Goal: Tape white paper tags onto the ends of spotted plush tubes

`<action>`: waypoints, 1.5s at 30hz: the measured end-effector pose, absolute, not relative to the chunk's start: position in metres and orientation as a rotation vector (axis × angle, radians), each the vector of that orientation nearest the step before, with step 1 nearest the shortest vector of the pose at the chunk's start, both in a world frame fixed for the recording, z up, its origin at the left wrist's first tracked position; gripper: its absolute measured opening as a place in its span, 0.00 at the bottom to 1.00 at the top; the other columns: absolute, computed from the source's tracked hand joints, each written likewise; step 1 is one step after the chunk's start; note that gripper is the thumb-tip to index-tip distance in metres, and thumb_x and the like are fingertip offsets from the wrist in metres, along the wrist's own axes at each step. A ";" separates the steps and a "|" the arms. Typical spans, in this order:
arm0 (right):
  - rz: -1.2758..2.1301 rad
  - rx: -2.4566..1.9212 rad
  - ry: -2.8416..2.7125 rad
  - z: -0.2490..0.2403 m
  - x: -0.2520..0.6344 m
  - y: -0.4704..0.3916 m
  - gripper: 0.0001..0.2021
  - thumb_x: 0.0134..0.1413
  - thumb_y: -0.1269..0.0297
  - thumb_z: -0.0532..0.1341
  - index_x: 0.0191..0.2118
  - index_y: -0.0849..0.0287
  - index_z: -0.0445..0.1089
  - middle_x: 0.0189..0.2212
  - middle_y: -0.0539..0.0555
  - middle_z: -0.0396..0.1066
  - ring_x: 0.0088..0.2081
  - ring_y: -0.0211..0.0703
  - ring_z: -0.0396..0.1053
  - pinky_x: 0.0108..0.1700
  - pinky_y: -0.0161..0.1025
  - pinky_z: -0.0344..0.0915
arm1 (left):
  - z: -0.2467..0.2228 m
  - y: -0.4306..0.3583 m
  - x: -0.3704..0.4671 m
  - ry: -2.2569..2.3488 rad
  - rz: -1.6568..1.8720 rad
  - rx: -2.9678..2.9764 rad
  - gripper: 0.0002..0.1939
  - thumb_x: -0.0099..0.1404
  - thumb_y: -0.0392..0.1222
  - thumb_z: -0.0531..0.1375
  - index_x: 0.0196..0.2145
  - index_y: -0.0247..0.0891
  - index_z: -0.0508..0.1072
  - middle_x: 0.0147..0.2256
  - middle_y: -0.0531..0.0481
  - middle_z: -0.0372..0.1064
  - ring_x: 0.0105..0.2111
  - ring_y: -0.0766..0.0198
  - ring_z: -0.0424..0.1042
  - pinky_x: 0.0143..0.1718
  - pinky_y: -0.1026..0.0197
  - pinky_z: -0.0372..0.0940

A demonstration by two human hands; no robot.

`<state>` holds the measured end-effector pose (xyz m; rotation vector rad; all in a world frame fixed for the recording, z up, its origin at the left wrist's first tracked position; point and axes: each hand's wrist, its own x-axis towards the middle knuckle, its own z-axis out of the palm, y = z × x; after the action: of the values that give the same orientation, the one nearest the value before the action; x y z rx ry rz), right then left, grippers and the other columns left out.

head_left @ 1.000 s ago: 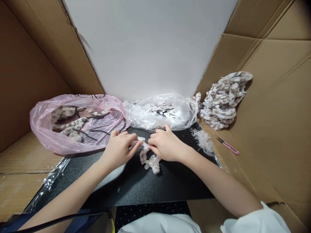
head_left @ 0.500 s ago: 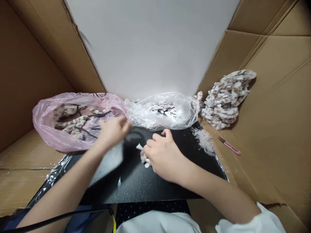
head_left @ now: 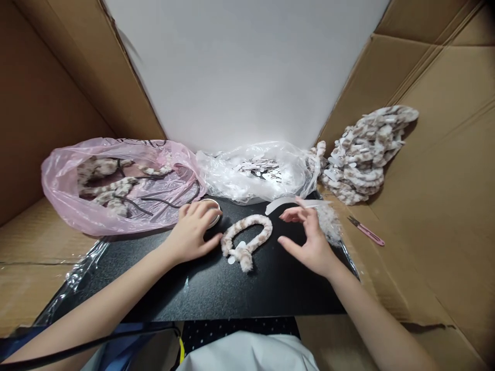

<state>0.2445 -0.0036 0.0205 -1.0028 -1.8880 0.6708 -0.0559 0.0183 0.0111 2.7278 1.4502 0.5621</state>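
A loop of fluffy white-and-brown plush cord lies on the black tabletop between my hands. White tags and a furry end show at its lower left. My left hand has its fingers spread over a round, white-rimmed thing, which they partly hide; the thumb points toward the loop. To the right of the loop, my right hand is open, thumb and fingers apart. A thin whitish strip passes behind its fingertips; whether they touch it I cannot tell.
A pink plastic bag with plush pieces and dark cords stands left. A clear bag of flat white pieces is at the back. On the right are a plush pile, loose fluff and pink thread snips. Cardboard walls surround the table.
My right hand has let go of the plush and moved right, leaving the loop in full view. My left hand has come down onto the round thing. A whitish strip now shows by my right hand.
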 end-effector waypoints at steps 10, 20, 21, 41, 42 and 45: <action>0.914 -0.879 -1.656 0.009 0.217 0.005 0.35 0.52 0.67 0.66 0.63 0.48 0.51 0.37 0.50 0.69 0.36 0.41 0.68 0.44 0.43 0.66 | 0.016 0.044 0.001 0.618 0.202 2.408 0.08 0.62 0.45 0.64 0.30 0.40 0.80 0.35 0.47 0.73 0.36 0.61 0.71 0.39 0.62 0.59; 1.247 -0.757 -1.384 -0.001 0.236 0.034 0.17 0.56 0.53 0.62 0.22 0.58 0.70 0.27 0.51 0.67 0.33 0.42 0.66 0.40 0.40 0.62 | 0.019 0.048 -0.008 0.896 0.155 1.655 0.22 0.59 0.56 0.62 0.25 0.31 0.77 0.18 0.52 0.65 0.18 0.72 0.57 0.18 0.69 0.51; 1.294 -0.760 -1.440 -0.001 0.234 0.031 0.17 0.56 0.53 0.62 0.21 0.58 0.69 0.26 0.51 0.67 0.31 0.41 0.65 0.38 0.39 0.62 | 0.016 0.049 -0.007 0.909 0.181 1.624 0.22 0.59 0.56 0.62 0.25 0.30 0.77 0.18 0.53 0.64 0.17 0.72 0.56 0.17 0.69 0.50; 1.052 -1.085 -1.783 -0.015 0.195 0.011 0.18 0.56 0.59 0.59 0.17 0.58 0.62 0.19 0.49 0.63 0.24 0.37 0.61 0.30 0.36 0.58 | -0.009 0.026 0.009 1.013 0.779 1.299 0.14 0.55 0.47 0.67 0.32 0.32 0.75 0.23 0.52 0.69 0.20 0.72 0.62 0.21 0.70 0.54; 1.058 -1.101 -1.766 -0.016 0.194 0.010 0.19 0.55 0.59 0.59 0.16 0.58 0.62 0.19 0.49 0.63 0.24 0.37 0.61 0.30 0.36 0.58 | -0.008 0.025 0.009 1.011 0.787 1.295 0.14 0.55 0.47 0.67 0.32 0.32 0.76 0.23 0.52 0.70 0.20 0.72 0.63 0.22 0.69 0.55; 1.076 -1.126 -1.736 -0.017 0.193 0.010 0.19 0.55 0.59 0.60 0.16 0.59 0.61 0.19 0.50 0.63 0.23 0.38 0.61 0.30 0.36 0.57 | -0.006 0.023 0.011 1.006 0.805 1.240 0.15 0.53 0.47 0.68 0.34 0.32 0.78 0.25 0.50 0.73 0.23 0.70 0.66 0.25 0.68 0.59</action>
<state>0.1932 0.0100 -0.0168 -1.1259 -1.7358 1.0756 0.0112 0.0230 -0.0059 1.2401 1.0058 0.8047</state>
